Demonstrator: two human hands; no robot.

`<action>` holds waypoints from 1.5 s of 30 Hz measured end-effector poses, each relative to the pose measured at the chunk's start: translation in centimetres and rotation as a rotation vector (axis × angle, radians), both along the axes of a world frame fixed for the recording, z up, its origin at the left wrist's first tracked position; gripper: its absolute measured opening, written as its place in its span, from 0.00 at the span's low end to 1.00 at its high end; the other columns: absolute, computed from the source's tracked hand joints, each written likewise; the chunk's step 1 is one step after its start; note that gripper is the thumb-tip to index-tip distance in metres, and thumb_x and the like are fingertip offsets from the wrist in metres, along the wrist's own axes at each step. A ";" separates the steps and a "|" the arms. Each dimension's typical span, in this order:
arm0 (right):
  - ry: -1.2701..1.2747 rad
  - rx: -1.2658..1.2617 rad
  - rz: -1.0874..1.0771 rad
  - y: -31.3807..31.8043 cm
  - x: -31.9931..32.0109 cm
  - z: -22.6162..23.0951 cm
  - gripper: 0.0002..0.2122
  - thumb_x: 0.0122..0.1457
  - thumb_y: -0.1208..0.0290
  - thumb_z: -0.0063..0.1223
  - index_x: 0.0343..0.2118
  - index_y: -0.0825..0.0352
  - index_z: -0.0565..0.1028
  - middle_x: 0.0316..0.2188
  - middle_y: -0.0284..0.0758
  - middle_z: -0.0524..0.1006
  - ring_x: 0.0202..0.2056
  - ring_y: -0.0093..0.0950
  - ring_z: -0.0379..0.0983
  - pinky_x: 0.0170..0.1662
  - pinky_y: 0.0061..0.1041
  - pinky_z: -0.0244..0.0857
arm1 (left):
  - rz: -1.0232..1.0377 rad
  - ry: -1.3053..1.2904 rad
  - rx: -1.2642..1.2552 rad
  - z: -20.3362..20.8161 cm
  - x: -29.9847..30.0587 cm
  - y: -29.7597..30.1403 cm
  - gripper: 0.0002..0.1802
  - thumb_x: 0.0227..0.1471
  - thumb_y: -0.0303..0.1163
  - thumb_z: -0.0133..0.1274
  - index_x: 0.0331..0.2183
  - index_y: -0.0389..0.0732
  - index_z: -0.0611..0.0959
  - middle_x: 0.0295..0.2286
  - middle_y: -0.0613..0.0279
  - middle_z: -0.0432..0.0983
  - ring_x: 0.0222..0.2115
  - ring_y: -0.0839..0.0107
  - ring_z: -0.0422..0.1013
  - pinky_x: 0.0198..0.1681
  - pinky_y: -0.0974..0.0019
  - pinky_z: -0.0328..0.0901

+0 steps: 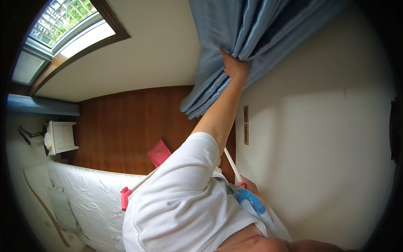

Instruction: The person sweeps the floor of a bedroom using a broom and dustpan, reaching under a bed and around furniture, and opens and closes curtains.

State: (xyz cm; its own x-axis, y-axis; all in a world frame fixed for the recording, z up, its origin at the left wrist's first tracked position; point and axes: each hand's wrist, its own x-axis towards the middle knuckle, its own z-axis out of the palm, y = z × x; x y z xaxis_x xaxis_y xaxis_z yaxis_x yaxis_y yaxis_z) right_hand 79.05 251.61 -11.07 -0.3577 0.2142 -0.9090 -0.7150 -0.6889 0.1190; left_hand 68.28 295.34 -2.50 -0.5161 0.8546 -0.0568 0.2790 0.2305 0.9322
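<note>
My left hand (236, 68) is closed round the gathered folds of a blue curtain (218, 29), with that arm stretched far out in front of me. Below the grip, the curtain's lower hem flares over the floor. Close to my body on the right, my right hand (250, 187) is closed round a white pole (232, 163) with pink at its near end. My left arm and sleeve hide the pole's far end. Left of that sleeve, a red dustpan (159, 153) stands on the floor, its long handle ending in a red grip (125, 198) beside the bed.
A plastic-covered mattress (96, 191) lies at the lower left. Beyond it stands a white bedside cabinet (63, 137) with a black desk lamp (29, 133). A window (63, 25) is at the upper left. The wall (310, 138) on the right carries switch plates (246, 125). The floor (121, 126) is brown wood.
</note>
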 end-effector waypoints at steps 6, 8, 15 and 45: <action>0.239 -0.101 -0.175 -2.0 1.9 -1.4 0.10 0.52 0.64 0.43 0.21 0.64 0.62 0.12 0.23 0.57 0.12 0.11 0.52 0.13 0.08 0.48 | -0.207 0.063 -0.163 -2.2 -1.0 -0.8 0.21 0.33 0.31 0.53 0.33 0.30 0.71 0.29 0.42 0.69 0.34 0.50 0.65 0.37 0.61 0.61; 0.277 -0.155 -0.302 -2.5 2.8 -1.5 0.12 0.52 0.64 0.44 0.18 0.62 0.59 0.12 0.24 0.58 0.12 0.12 0.53 0.14 0.08 0.49 | -0.177 0.012 0.224 -3.2 -0.7 -2.7 0.16 0.33 0.27 0.50 0.30 0.33 0.73 0.30 0.44 0.69 0.34 0.48 0.64 0.36 0.57 0.60; 0.394 -0.192 -0.365 -1.8 4.4 -1.5 0.10 0.51 0.68 0.45 0.18 0.64 0.60 0.14 0.26 0.59 0.13 0.13 0.56 0.15 0.09 0.54 | -0.401 -0.251 0.290 -5.0 -5.2 -10.0 0.13 0.36 0.23 0.48 0.31 0.34 0.72 0.28 0.44 0.69 0.31 0.47 0.65 0.34 0.61 0.60; -0.524 0.319 0.074 16.5 -3.4 -4.2 0.20 0.49 0.78 0.35 0.48 0.66 0.52 0.13 0.34 0.63 0.10 0.21 0.58 0.09 0.18 0.53 | 0.454 0.761 0.214 1.2 -40.4 -13.6 0.19 0.39 0.42 0.51 0.27 0.33 0.77 0.28 0.49 0.73 0.31 0.56 0.69 0.31 0.62 0.63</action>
State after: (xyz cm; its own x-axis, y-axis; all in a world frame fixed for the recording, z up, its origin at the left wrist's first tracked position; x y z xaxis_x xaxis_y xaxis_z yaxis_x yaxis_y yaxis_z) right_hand 75.68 268.10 -15.30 0.0948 0.4961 -0.8630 -0.5717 -0.6826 -0.4552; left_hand 27.91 281.75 -1.28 -0.6386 0.5135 0.5732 0.7611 0.3118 0.5687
